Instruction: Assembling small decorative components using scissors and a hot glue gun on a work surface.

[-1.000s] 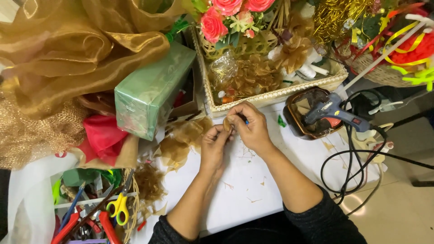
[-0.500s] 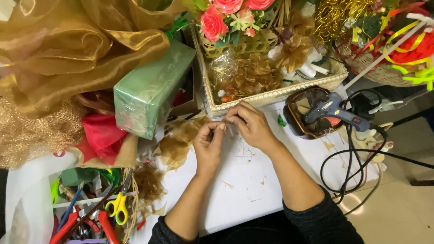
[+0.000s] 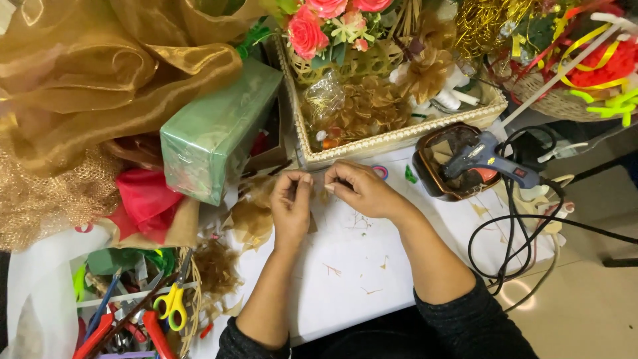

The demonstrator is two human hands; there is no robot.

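Both hands work over the white paper-covered tabletop [image 3: 372, 266], fingertips nearly meeting. The left hand [image 3: 292, 203] has thumb and forefinger pinched shut, and the right hand [image 3: 359, 189] curls its fingers closed toward it; what they grip is too small and too hidden to name, though it seems a thin piece drawn between them, just in front of the cream woven-edged rectangular tray [image 3: 399, 136]. The likely trouble, as I judge it, is that so slight a piece could slip from the pinch and vanish among the crumpled tan dried-leaf scraps [image 3: 256, 216] lying just left of the left fingers. The blue hot-glue gun [image 3: 482, 156], resting on a dark glossy dish to the right of the right fingers, trails a black looped cable [image 3: 512, 233] near the forearm, and a snag could drag it over. Of packages, a pale green rectangular block wrapped in clear film [image 3: 216, 133] lies up and left of the fingers; I can make out no label.
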